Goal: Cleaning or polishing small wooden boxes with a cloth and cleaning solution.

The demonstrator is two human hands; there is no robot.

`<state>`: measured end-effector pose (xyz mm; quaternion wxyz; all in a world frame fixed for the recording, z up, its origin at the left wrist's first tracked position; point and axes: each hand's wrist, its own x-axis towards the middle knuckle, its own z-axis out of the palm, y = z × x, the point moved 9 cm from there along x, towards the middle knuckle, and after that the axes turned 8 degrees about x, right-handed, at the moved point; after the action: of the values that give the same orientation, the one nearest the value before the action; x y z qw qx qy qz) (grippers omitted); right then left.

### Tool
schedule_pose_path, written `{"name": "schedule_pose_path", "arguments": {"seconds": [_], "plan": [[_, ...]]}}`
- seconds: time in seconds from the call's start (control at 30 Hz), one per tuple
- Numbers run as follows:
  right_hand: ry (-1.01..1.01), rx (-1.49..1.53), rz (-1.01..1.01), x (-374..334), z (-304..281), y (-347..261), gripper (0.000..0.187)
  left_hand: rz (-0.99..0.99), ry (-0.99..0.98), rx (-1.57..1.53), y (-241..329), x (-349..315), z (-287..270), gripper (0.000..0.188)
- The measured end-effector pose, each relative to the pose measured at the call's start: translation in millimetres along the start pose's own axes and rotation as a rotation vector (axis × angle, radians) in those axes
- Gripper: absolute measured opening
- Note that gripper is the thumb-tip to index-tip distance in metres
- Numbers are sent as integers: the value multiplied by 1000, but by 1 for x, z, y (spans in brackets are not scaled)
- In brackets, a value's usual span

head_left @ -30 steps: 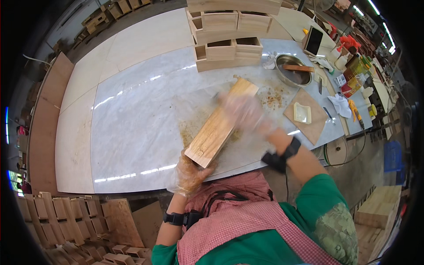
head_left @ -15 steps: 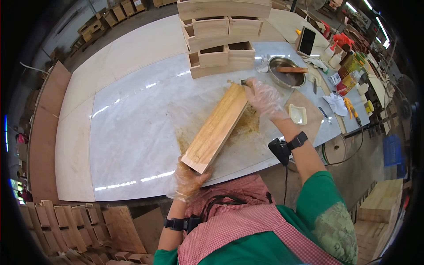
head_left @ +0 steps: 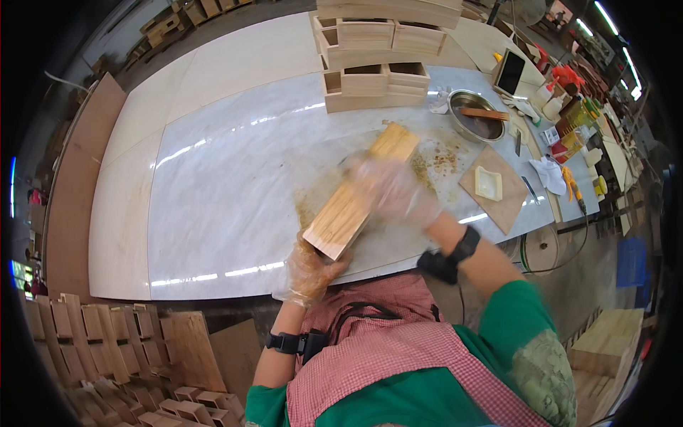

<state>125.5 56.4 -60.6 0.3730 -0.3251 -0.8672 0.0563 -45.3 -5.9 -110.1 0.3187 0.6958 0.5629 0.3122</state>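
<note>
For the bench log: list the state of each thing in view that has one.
wooden board: tilted on the table, near end lifted.
left hand: gloved, holding the board's near end.
right hand: gloved, blurred, on the board's top face.
metal bowl: upright, stick across it.
wooden drawer boxes: stacked.

Your gloved left hand [head_left: 311, 269] curls shut at six o'clock, elbow bent close, while your gloved right hand [head_left: 391, 191], blurred, lies flat, forearm from four o'clock.
</note>
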Motion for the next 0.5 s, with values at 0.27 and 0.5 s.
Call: {"name": "schedule_pose_path", "arguments": {"seconds": [0.27,0.5], "plan": [[-115,-223,9,32,-27,-71,19,-52,-19,74,-2,-5,-9,71],[-202,-37,-41,39,15,-159,19,-65,-49,-475,-55,-7,26,59]]}}
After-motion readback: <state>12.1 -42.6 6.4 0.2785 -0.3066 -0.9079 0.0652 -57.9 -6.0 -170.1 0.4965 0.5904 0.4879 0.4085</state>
